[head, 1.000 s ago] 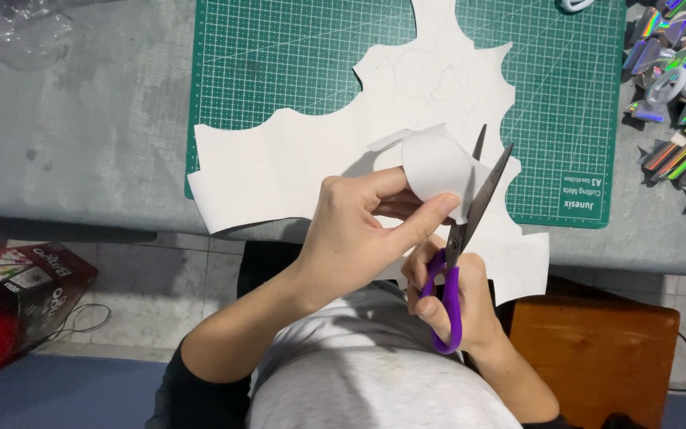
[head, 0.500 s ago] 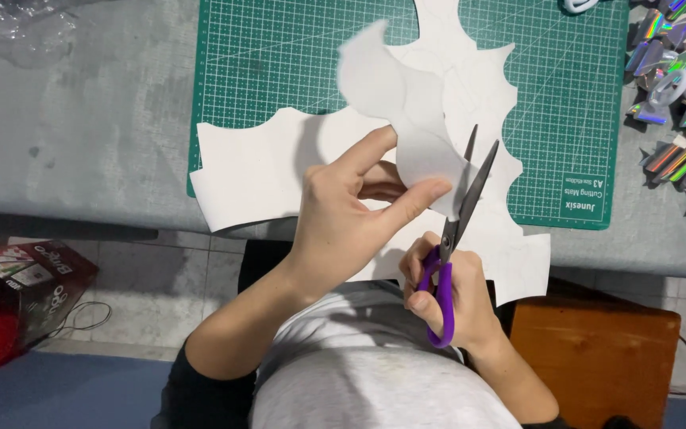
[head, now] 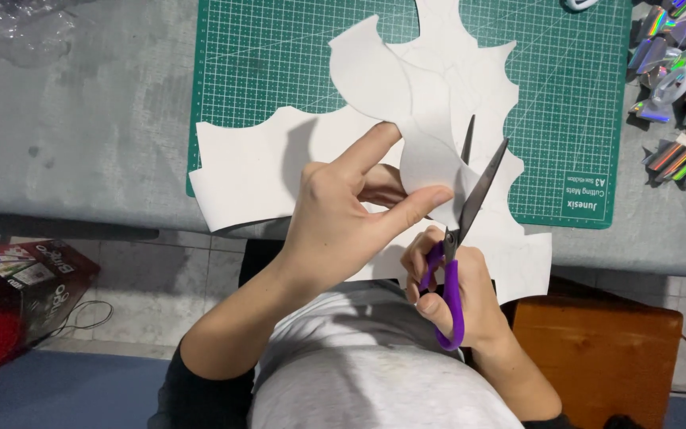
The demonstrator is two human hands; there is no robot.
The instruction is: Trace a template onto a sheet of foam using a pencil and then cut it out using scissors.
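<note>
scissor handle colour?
Purple; the scissors in the right hand show clearly in the head view.

White paper sheet on green cutting mat with pale grid lines, purple-handled scissors with dark blades, grey table, iridescent rainbow foil pieces, orange-brown wooden stool.

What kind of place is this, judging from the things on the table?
Probably a home craft or hobby work table. A green cutting mat lies on the grey table, the hands cut white paper with purple-handled scissors, and shiny holographic paper pieces lie at the side.
</note>
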